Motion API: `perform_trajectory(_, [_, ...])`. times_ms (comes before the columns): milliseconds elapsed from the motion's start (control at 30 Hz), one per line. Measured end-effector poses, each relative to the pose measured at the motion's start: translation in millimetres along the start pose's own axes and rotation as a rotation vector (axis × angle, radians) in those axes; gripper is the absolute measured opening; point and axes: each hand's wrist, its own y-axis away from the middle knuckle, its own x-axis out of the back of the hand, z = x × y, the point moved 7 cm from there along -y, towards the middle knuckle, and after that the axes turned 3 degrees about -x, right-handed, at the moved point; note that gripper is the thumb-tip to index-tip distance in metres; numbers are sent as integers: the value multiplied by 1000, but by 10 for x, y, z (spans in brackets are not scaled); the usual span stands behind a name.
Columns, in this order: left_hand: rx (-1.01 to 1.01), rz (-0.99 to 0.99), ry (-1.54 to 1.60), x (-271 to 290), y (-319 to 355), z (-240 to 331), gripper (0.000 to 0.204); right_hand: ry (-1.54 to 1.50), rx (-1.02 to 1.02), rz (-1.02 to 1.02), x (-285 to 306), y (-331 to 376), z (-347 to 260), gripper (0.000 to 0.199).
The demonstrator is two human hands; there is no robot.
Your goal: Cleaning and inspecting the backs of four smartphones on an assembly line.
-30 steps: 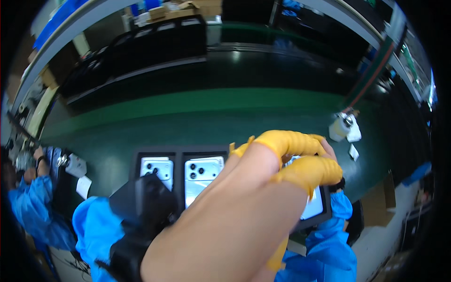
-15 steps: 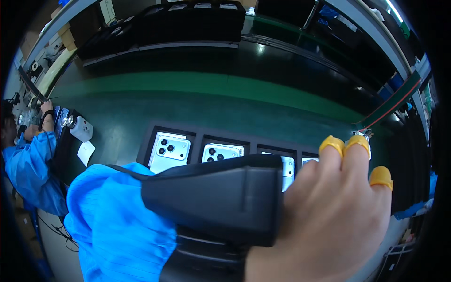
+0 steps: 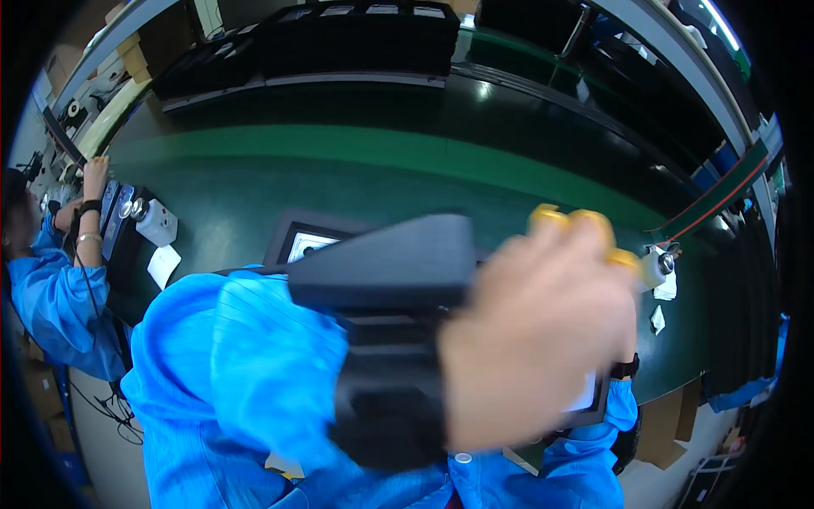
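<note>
Left hand (image 3: 534,339) is up close to the camera, blurred, its back to us and its fingers, in yellow finger cots (image 3: 577,219), bent away. I cannot tell whether it has hold of anything. A black wrist strap (image 3: 386,407) with a wedge-shaped black block (image 3: 381,263) sits over the blue sleeve (image 3: 246,356). The right hand is hidden behind it, with only its blue cuff (image 3: 598,424) and dark wristband (image 3: 625,366) showing at the near edge of the bench.

By my judgement this is a swing across the black tray (image 3: 284,233), between one reach and another. Coming down cleanly calls for slowing and clearing the white phone back (image 3: 309,244) in the tray's left pocket.

Arm and hand cover most of the tray, so its other pockets cannot be made out. It lies on the green bench mat (image 3: 407,170). A co-worker's sleeve (image 3: 51,297) is at the far left.
</note>
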Motion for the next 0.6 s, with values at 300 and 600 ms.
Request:
perform_trajectory(300, [469,21,-497,874,1330,-1845,21,211,126,5,-155,-159,77,27])
perform_trajectory(600, [772,349,629,811,2191,-2479,29,62,21,37,-121,-126,81,25])
